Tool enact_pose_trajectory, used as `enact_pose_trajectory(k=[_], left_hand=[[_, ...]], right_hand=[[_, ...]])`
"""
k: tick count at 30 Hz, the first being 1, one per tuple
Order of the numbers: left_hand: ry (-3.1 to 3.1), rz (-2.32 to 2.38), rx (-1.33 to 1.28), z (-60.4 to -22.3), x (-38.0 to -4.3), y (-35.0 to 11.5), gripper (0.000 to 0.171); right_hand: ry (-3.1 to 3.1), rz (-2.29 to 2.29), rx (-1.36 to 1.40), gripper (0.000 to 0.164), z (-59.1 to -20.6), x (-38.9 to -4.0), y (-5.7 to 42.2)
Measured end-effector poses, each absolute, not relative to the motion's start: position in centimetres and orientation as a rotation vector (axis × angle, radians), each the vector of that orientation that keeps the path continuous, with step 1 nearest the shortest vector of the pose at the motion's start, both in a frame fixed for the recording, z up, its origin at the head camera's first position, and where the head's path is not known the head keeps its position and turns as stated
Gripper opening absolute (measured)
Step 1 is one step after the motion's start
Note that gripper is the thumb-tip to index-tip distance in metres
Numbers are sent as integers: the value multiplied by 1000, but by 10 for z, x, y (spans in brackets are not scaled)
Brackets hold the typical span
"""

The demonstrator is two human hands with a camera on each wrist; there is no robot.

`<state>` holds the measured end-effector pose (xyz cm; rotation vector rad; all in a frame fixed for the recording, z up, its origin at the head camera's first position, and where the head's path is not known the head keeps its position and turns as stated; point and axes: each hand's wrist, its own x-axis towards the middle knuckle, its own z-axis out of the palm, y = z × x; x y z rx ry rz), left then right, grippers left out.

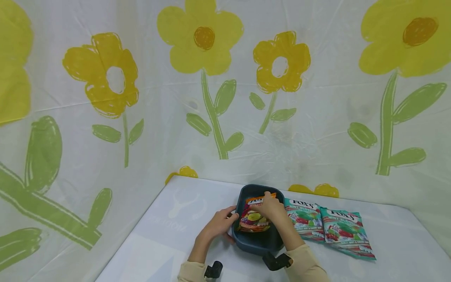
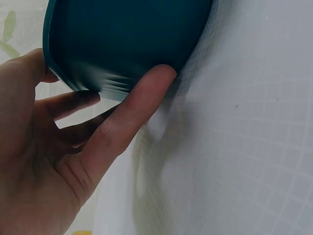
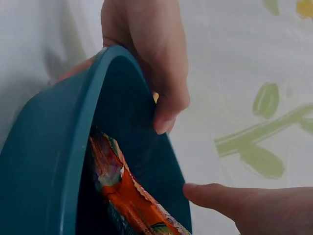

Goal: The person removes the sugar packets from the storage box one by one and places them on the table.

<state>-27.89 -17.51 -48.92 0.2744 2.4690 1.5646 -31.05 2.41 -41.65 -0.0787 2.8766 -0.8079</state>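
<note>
A dark teal plastic bin (image 1: pixel 248 244) stands on the table, and an orange-red Fox's candy bag (image 1: pixel 254 220) lies inside it. My left hand (image 1: pixel 220 224) grips the bin's left side. In the left wrist view its thumb lies along the outer wall (image 2: pixel 122 44), while the right wrist view shows a finger hooked over the rim. Over the bin's upper right part, my right hand (image 1: pixel 273 208) rests at the top of the candy bag, its fingers spread. One straight finger (image 3: pixel 210 196) of it shows at the rim in the right wrist view; its other fingers are out of that frame.
Two mint-green Fox's candy bags lie right of the bin: one bag (image 1: pixel 304 221) close against it, the other bag (image 1: pixel 347 233) farther right, overlapping the first. Behind the white table (image 1: pixel 169 219) hangs a flower-printed curtain (image 1: pixel 310 137), which also runs down the left side.
</note>
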Motion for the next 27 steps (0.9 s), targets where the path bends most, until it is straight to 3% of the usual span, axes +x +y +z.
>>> enact_pose_trajectory(k=[18,27], left_hand=[[2448,1594,277,-488,-278,-175,52],[2455,1592,294,-489,-280,-175,50]], right_hand=[[2948,-774,-162,81,-407,-304,8],[2954,-963,-197,70,-412,-310,9]])
